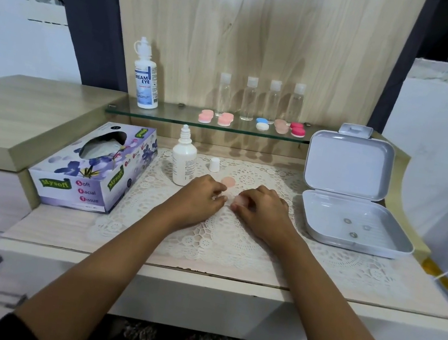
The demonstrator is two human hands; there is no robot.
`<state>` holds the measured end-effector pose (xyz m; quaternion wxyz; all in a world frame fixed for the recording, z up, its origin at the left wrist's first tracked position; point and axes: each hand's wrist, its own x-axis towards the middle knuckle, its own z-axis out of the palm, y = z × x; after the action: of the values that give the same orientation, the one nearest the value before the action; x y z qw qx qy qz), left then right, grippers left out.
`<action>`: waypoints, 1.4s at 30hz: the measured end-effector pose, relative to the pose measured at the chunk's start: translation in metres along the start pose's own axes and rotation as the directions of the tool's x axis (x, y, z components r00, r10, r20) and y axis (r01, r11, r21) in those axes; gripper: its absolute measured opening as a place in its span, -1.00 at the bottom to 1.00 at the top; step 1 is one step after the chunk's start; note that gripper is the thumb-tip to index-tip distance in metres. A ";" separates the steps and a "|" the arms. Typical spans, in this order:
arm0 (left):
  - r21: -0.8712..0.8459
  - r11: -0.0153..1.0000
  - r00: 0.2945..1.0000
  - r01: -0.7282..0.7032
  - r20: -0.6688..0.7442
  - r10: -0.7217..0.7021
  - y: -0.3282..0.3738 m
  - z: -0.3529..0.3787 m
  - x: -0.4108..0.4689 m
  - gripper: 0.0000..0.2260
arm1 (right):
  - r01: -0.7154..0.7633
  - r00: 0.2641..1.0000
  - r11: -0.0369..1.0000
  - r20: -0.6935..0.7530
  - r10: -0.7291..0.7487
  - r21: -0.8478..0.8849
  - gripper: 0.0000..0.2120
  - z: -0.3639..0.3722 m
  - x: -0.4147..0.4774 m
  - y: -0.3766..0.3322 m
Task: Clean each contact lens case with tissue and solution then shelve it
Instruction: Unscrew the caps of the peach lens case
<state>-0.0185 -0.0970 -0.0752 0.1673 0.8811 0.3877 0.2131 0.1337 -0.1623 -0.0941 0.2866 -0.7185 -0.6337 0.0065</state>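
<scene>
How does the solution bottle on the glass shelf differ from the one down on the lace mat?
The shelf bottle is taller, capped, and carries a blue printed label. The mat bottle is shorter, plain white with small print, and uncapped; its cap stands beside it. Both are upright white dropper-style bottles.

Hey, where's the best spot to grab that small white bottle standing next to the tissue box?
Probably grip the small white bottle around its wide body, coming from the right, since the tissue box crowds its left. It stands upright with its nozzle uncapped, so keep it vertical.
</scene>
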 end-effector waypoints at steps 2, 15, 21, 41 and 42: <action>-0.034 0.999 1.000 -0.011 -0.007 0.011 -0.002 0.001 -0.003 -0.66 | -0.002 1.000 1.000 0.004 0.002 0.001 -0.67 0.000 0.000 0.000; -0.150 0.988 0.997 -0.041 -0.071 0.031 -0.009 0.005 -0.008 -0.71 | -0.028 0.999 0.998 -0.014 0.029 0.054 -0.63 -0.005 -0.002 -0.002; -0.165 0.985 0.997 -0.039 -0.070 0.027 -0.009 0.005 -0.006 -0.72 | 0.023 1.000 0.999 -0.019 -0.023 0.041 -0.76 -0.003 -0.001 -0.002; -0.176 0.984 0.997 -0.036 -0.074 0.023 -0.010 0.007 -0.005 -0.72 | 0.048 0.999 0.992 -0.001 -0.048 0.113 -0.63 -0.003 -0.005 -0.001; -0.175 0.984 0.997 -0.037 -0.075 0.024 -0.010 0.007 -0.005 -0.72 | 0.042 0.999 0.994 -0.011 -0.041 0.101 -0.62 -0.002 -0.005 -0.001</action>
<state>-0.0244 -0.0952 -0.0870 0.2272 0.8603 0.3597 0.2807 0.1327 -0.1676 -0.0933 0.3252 -0.6898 -0.6462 0.0295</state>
